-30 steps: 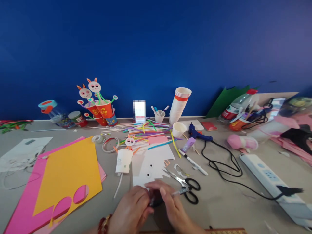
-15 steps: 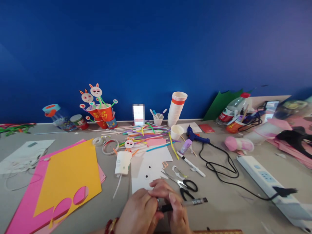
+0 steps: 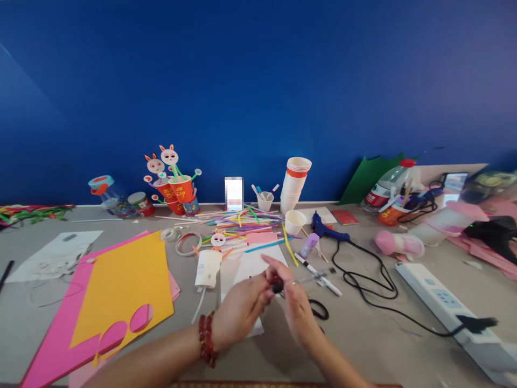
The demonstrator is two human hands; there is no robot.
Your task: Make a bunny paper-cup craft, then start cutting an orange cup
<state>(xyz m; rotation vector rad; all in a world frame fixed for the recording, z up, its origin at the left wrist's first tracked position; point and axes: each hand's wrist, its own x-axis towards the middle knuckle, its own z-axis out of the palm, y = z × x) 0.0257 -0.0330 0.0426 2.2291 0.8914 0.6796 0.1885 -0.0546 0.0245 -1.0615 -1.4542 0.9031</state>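
Note:
Above a white paper sheet (image 3: 271,258), my left hand (image 3: 244,306) pinches the dark end of a pen (image 3: 313,278). My right hand (image 3: 298,310) is around the pen's middle, its longer fingers stretched and slightly blurred. The clear barrel sticks out to the right, ending in a dark tip. Right of that hand, the black handle of the scissors (image 3: 320,309) shows; their blades are hidden. A white paper cup (image 3: 208,269) lies left of the sheet, with a rabbit face (image 3: 218,240) behind it and a white strip (image 3: 198,306) extending toward me.
Yellow card (image 3: 129,275) with cut-outs lies over pink card at left. Coloured sticks (image 3: 242,218), stacked cups (image 3: 294,186) and rabbit figures in red cups (image 3: 180,188) stand farther back. At right are a glue gun (image 3: 328,229), its cable and a power strip (image 3: 436,302).
Both hands have moved forward and up over the paper with the pen, covering more of the scissors. My right fingers have straightened. The view has shifted slightly.

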